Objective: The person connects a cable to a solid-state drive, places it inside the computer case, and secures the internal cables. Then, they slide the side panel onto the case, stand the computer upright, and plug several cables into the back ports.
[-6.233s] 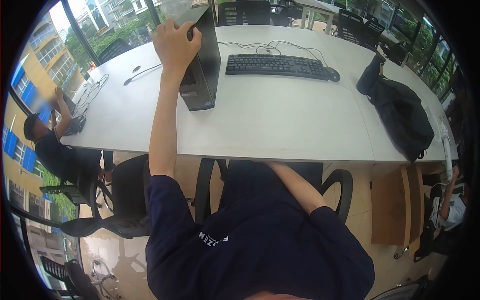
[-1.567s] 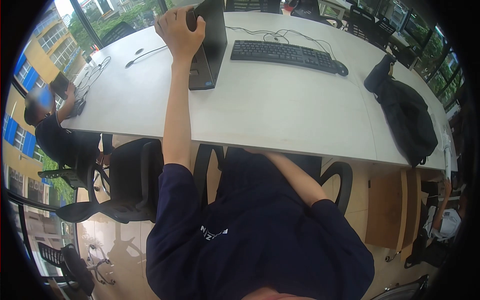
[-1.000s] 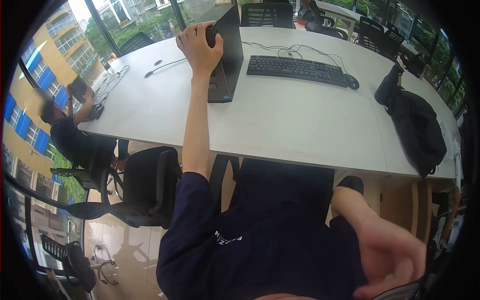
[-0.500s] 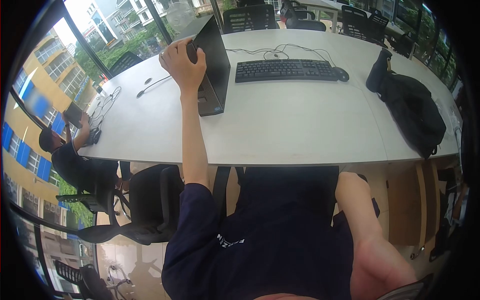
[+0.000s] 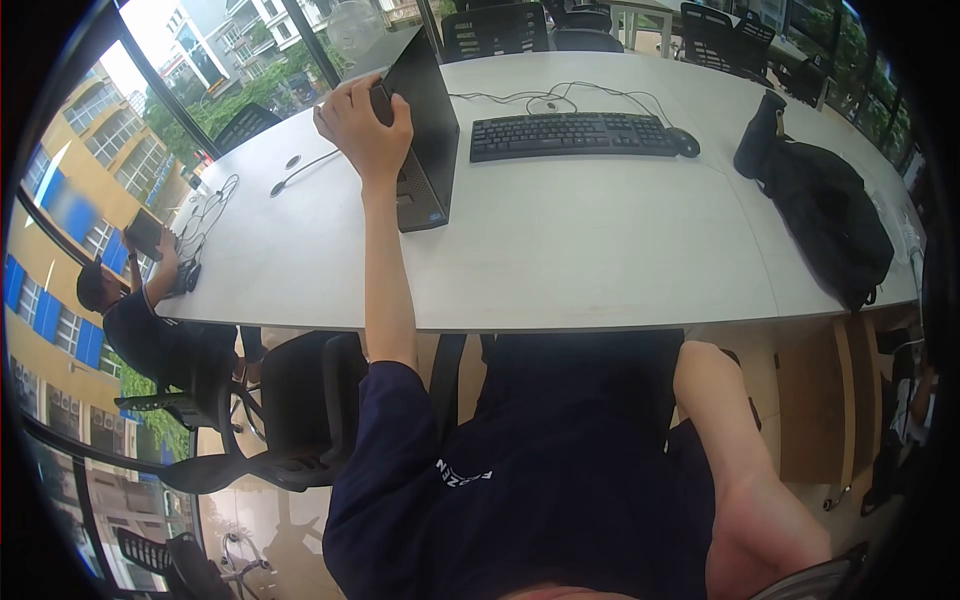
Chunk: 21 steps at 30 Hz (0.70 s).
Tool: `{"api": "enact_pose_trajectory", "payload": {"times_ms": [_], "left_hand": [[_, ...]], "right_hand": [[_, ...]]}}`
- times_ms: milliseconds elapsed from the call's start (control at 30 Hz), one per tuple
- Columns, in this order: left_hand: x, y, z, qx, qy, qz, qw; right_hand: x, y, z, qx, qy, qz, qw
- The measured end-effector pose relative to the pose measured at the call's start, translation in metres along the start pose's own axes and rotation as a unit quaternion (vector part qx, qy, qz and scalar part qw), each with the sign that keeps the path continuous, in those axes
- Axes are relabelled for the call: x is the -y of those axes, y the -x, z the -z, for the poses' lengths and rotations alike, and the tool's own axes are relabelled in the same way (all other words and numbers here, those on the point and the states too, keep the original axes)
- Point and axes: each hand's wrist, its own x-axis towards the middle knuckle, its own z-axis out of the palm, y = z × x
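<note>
My left hand (image 5: 367,125) reaches out over the table, with its fingers and thumb bent round the upper front of a black desktop computer tower (image 5: 430,130). A dark part shows between the thumb and forefinger; I cannot make out whether it is the tower's own edge or a separate piece. The tower stands upright, a small blue sticker low on its front. Bent back close to the camera at the lower right is my right hand (image 5: 768,540). Its fingers are hidden, next to a dark curved edge at the frame's border.
A black keyboard (image 5: 570,137) and mouse (image 5: 684,142) lie right of the tower, cables behind them. A black backpack (image 5: 825,210) and dark bottle (image 5: 760,135) rest at the right. At the left, another person (image 5: 150,325) holds a dark object near cables. An office chair (image 5: 310,400) stands beside me.
The view has shifted very slightly. My left hand stays on the tower, and my right hand stays at the lower right.
</note>
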Motion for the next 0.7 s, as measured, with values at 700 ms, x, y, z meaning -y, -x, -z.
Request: {"api": "enact_pose_trajectory", "payload": {"times_ms": [700], "left_hand": [[0.003, 0.0, 0.003, 0.018, 0.012, -0.008, 1.0]], "right_hand": [[-0.005, 0.001, 0.006, -0.093, -0.043, -0.008, 0.995]]}}
